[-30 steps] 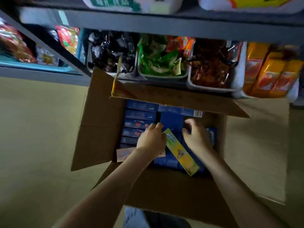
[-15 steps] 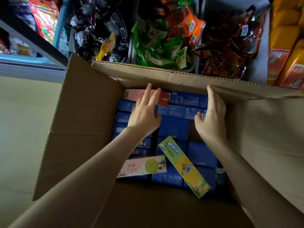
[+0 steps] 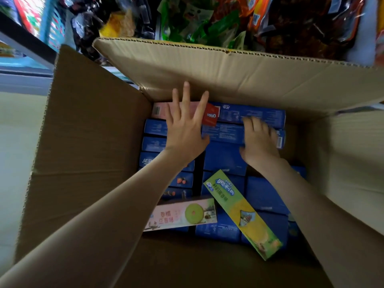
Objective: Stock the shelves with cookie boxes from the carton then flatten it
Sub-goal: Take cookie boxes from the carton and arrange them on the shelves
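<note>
Both hands inside the open carton, at the far row of cookie boxes.

The left hand lies flat, fingers spread, on the pink box, gripping nothing. The right hand rests with fingers curled on the blue box at its 12 o'clock; a closed grip cannot be confirmed. Both boxes run 9-to-3 o'clock along the far wall. Judged: the right hand is nearer a lift.

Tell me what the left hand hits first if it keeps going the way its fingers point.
Probably the carton's far flap: the left hand lies over a pink box, fingertips already at the flap's lower edge. Depth is unclear.
</note>
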`<action>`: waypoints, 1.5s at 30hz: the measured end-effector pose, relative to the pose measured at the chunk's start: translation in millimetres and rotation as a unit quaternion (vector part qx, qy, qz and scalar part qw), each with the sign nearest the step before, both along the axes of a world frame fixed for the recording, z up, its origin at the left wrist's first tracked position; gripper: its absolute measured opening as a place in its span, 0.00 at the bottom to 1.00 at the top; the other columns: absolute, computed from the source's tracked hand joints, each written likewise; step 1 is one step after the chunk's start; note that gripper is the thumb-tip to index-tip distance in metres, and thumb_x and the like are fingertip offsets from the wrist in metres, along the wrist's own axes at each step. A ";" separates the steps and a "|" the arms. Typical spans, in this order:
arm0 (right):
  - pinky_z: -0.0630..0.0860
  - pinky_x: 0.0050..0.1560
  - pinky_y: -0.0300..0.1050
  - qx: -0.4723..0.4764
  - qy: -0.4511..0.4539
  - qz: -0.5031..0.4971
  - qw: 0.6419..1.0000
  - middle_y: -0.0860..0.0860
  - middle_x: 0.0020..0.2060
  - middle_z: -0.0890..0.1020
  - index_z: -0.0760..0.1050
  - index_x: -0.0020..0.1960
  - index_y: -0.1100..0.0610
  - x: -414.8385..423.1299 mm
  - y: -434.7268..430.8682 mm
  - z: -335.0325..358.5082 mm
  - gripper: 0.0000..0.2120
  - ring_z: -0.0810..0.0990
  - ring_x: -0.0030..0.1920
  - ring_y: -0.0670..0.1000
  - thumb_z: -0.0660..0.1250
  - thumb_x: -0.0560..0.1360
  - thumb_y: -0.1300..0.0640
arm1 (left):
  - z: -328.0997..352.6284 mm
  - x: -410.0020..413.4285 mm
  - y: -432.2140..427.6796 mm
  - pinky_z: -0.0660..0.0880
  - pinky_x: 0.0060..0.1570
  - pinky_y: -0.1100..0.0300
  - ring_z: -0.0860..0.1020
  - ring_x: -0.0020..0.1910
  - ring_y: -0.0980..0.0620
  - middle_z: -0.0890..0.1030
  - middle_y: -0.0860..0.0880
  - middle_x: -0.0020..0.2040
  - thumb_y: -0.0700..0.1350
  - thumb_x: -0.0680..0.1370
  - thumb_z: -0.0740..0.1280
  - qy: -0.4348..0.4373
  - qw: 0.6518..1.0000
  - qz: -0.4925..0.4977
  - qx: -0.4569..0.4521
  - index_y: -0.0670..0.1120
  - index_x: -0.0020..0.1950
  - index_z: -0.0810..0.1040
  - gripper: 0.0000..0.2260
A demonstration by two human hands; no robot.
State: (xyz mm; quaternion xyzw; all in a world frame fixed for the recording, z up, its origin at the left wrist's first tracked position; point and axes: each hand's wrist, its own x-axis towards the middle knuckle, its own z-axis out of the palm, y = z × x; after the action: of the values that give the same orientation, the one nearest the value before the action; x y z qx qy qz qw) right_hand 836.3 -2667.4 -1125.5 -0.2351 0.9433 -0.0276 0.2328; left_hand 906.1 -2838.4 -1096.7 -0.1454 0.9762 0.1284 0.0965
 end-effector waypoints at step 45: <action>0.77 0.46 0.42 -0.329 -0.399 -0.308 0.799 0.52 0.50 0.84 0.77 0.49 0.44 75.3 26.7 86.5 0.08 0.82 0.44 0.47 0.63 0.79 0.57 | 60.2 31.3 36.3 0.66 0.49 0.57 0.72 0.59 0.40 0.72 0.39 0.62 0.43 0.79 0.60 -0.095 0.942 0.186 0.263 0.44 0.71 0.63 0.20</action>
State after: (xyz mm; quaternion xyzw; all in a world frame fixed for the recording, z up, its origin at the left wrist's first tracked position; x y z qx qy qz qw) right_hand 911.6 -2640.6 -1039.0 0.0373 0.7239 -0.4978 0.4763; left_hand 937.4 -2802.1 -1036.5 -0.3055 0.8495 0.3821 0.1978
